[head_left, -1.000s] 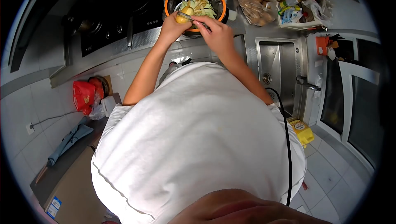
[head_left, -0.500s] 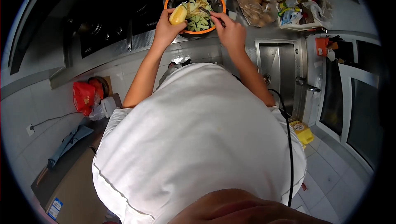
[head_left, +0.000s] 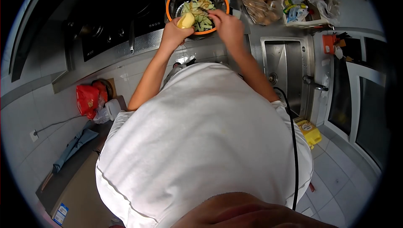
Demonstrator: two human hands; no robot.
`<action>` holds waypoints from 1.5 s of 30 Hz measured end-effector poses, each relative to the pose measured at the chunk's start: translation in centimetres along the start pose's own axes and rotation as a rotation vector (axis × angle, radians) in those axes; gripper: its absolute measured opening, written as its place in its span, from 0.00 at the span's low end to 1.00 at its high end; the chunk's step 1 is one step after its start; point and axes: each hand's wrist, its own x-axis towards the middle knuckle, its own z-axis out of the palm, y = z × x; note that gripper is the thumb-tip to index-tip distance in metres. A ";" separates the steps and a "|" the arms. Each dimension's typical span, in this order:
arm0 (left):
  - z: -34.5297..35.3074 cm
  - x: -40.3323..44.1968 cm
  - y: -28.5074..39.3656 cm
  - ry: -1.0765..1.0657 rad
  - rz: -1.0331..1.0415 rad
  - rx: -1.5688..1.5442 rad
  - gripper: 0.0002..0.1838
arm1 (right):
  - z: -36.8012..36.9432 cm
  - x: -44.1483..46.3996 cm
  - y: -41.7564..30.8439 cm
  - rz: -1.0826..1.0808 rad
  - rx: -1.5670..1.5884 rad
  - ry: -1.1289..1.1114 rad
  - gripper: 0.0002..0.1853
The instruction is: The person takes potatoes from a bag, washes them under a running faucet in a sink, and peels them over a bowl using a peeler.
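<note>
My left hand point(head_left: 172, 34) is wrapped round a pale yellow peeled potato point(head_left: 186, 20) at the front left rim of an orange-rimmed bin point(head_left: 227, 5). Over the bin's right side, my right hand point(head_left: 226, 24) is closed on a small peeler point(head_left: 205, 11), of which only a dark end shows past the fingers. The peeler is apart from the potato. Inside the bin, a heap of pale green and yellowish peelings point(head_left: 203, 2) lies on a dark lining.
A black stove point(head_left: 121, 18) is on the left. Behind on the right are a plastic bag of potatoes point(head_left: 260, 5) and a white basket of packages point(head_left: 312, 23). The steel sink point(head_left: 285, 66) with its tap point(head_left: 315, 84) lies to the right.
The potato was under the peeler a second ago; the two have since separated. Since then my left hand has turned the potato, and my right hand has shifted slightly left from half a second ago.
</note>
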 end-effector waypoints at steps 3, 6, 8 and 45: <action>0.0 0.1 0.7 0.127 0.053 0.137 0.27 | -1.9 0.0 0.7 0.030 0.046 0.016 0.10; 0.0 0.0 0.9 0.247 0.160 0.306 0.28 | -2.3 -0.6 -1.2 -0.026 0.163 0.057 0.09; 0.2 0.3 0.7 0.234 0.154 0.281 0.28 | -1.7 -0.8 -2.6 -0.121 0.352 0.092 0.08; -1.1 -0.2 1.1 -0.133 -0.217 -0.332 0.14 | 0.2 -1.7 -1.4 0.029 0.719 0.134 0.09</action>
